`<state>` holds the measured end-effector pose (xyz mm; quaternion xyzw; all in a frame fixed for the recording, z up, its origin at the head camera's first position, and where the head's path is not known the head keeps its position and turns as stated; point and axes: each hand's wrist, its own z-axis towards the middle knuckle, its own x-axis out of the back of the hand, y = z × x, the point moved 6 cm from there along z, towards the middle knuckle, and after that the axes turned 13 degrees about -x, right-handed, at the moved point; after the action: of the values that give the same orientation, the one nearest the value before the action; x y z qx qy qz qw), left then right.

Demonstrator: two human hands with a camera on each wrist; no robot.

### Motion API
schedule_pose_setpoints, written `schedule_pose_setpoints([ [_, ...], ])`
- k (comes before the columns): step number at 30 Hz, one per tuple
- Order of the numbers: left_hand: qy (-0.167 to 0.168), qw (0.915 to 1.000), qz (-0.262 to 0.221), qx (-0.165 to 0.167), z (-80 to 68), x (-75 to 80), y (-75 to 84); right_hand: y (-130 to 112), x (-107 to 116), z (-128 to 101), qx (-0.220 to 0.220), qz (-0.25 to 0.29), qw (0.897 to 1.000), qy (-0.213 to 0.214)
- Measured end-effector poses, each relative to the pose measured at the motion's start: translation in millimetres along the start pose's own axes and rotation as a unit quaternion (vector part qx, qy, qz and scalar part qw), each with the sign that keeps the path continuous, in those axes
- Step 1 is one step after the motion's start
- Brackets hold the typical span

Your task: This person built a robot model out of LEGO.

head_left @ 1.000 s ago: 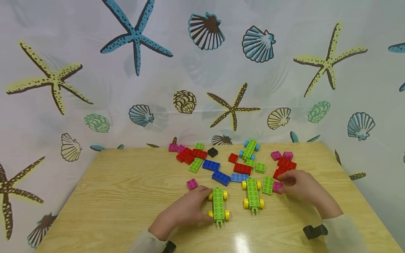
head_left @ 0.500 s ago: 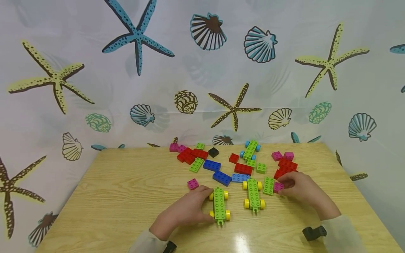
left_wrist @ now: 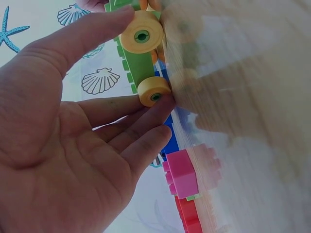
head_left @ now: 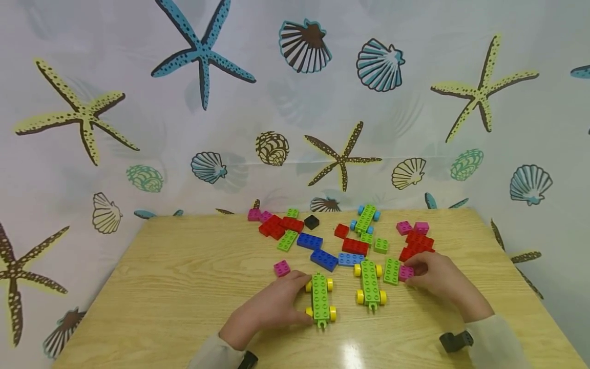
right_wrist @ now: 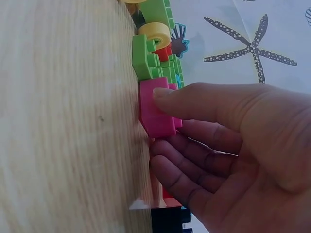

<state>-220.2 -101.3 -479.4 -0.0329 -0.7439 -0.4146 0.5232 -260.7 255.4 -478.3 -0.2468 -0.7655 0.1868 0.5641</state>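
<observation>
bright, glare on table [head_left: 350,353], blurred wrist views

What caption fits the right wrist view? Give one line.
Right hand pinches a pink brick on the wooden table, beside a green brick.

A light wooden table [head_left: 184,287] carries scattered coloured toy bricks [head_left: 322,259] and wheeled green chassis [head_left: 320,303].

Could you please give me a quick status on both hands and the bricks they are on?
Left hand holds green wheeled chassis with yellow wheels. Right hand pinches pink square brick on wooden table. Green rectangular brick sits against the pink brick.
</observation>
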Motion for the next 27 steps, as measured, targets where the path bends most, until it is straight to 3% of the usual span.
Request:
schedule_pose_setpoints([
  [17, 0.003, 1.0000, -0.001, -0.004, -0.1, 2.0, 1.5, -15.5, 9.8, -9.8, 0.028, 0.001, 0.999, 0.041],
  [27, 0.002, 1.0000, 0.001, -0.009, -0.1, -0.3, -0.7, -32.8, 9.7, -20.5, 0.053, 0.024, 0.998, 0.032],
])
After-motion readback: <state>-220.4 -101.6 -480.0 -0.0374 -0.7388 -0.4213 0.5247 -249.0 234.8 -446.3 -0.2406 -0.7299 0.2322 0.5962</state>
